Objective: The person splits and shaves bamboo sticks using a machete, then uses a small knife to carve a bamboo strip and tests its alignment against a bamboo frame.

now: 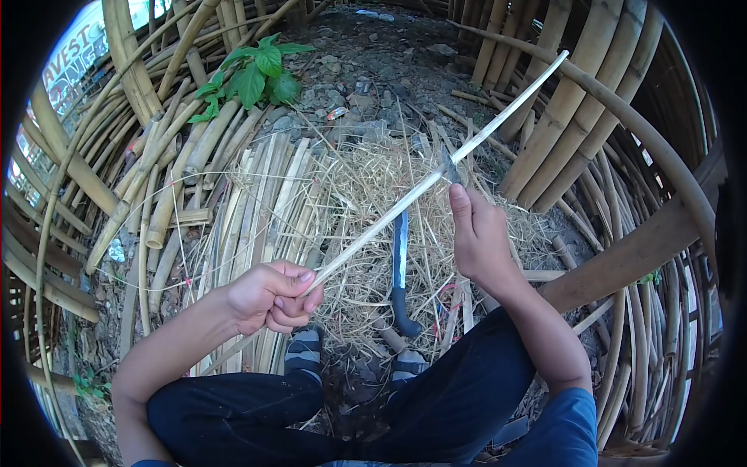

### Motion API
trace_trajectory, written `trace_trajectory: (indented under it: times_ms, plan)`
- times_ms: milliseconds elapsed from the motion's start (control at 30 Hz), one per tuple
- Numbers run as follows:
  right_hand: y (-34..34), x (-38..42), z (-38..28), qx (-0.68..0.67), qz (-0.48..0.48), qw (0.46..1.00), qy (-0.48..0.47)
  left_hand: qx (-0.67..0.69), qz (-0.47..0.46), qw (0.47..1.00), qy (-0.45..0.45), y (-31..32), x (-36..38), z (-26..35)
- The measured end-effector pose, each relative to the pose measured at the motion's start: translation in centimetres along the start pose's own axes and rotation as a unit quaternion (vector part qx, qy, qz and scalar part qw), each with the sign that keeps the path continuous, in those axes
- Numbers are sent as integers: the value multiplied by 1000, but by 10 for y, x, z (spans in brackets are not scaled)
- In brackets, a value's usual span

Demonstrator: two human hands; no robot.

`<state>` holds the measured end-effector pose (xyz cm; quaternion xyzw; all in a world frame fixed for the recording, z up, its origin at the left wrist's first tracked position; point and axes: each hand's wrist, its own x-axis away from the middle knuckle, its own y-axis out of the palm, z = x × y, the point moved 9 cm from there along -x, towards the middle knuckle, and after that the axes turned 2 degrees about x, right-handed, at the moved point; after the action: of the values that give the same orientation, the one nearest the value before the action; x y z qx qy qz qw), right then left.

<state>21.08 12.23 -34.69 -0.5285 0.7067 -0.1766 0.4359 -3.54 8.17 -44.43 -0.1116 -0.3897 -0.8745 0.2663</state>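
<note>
My left hand (274,297) is closed around the lower end of a long, pale bamboo strip (389,215), which slants up to the right. My right hand (478,233) is closed with the thumb on top, gripping a small knife (450,168) whose blade lies across the strip; its handle is hidden in my fist. Below the strip a machete (400,257) with a dark, hooked handle rests on a pile of shavings (366,194), between my feet and the shavings' far side.
Split bamboo slats (261,202) lie in a bundle on the left. Whole bamboo poles (572,101) stand at the right, and a thick curved pole (646,128) arches close to my right arm. A green plant (253,76) grows at the back left, beside stony ground (358,62).
</note>
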Motion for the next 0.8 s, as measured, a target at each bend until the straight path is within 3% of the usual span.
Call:
trace_trajectory:
  times_ms: [267, 367, 567, 800]
  plan:
    - [60, 56, -76, 24, -163, 966, -199, -7, 2, 1000, -19, 11, -9, -1]
    - [65, 61, -84, 20, -159, 961, -225, -16, 4, 1000, -19, 12, -8, -1]
    - [47, 35, -62, 51, -125, 977, -165, -26, 6, 1000, 9, 8, -3, 6]
    - [36, 30, -61, 63, -113, 978, -164, -43, 26, 998, 22, 10, 0, 12]
